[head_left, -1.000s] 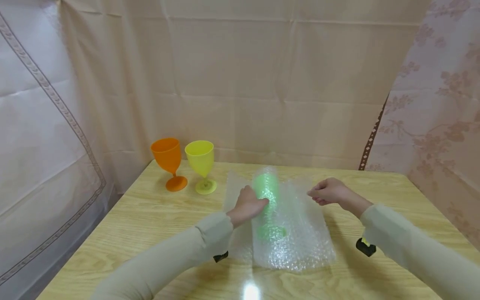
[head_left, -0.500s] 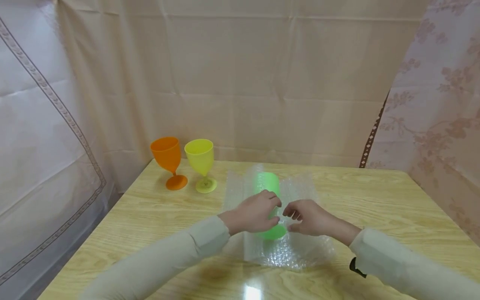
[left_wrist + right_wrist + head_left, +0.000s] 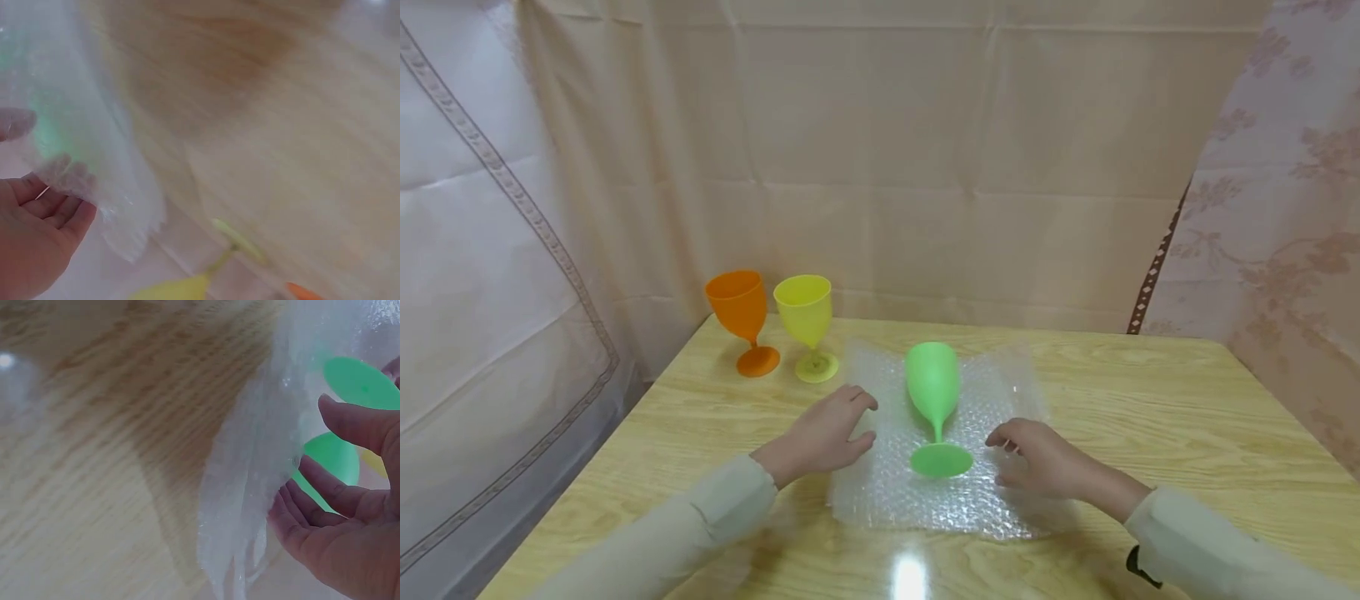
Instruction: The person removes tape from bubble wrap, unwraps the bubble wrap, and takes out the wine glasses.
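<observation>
A green plastic goblet [image 3: 933, 383] lies on its side on a spread sheet of bubble wrap [image 3: 887, 492], foot towards me and bowl pointing away. My left hand [image 3: 823, 433] is at the sheet's left edge, thumb and fingers apart; the left wrist view has its fingertips [image 3: 69, 178] against the clear wrap [image 3: 125, 187]. On the other side my right hand [image 3: 1045, 462] hovers over the right part of the sheet with loosely bent, spread fingers. In the right wrist view its fingertips [image 3: 294, 506] meet the wrap's edge, and the goblet [image 3: 359, 381] lies beyond the thumb.
An orange goblet [image 3: 741, 308] and a yellow goblet [image 3: 805, 312] stand upright at the table's back left, beside the sheet. The wooden table [image 3: 1150, 400] extends to the right. Beige cloth [image 3: 910, 167] hangs behind it.
The wrap flap that covered the green goblet has been folded back to the left, baring the goblet. My left hand has moved left off it; my right hand came inward, then slightly back out.
</observation>
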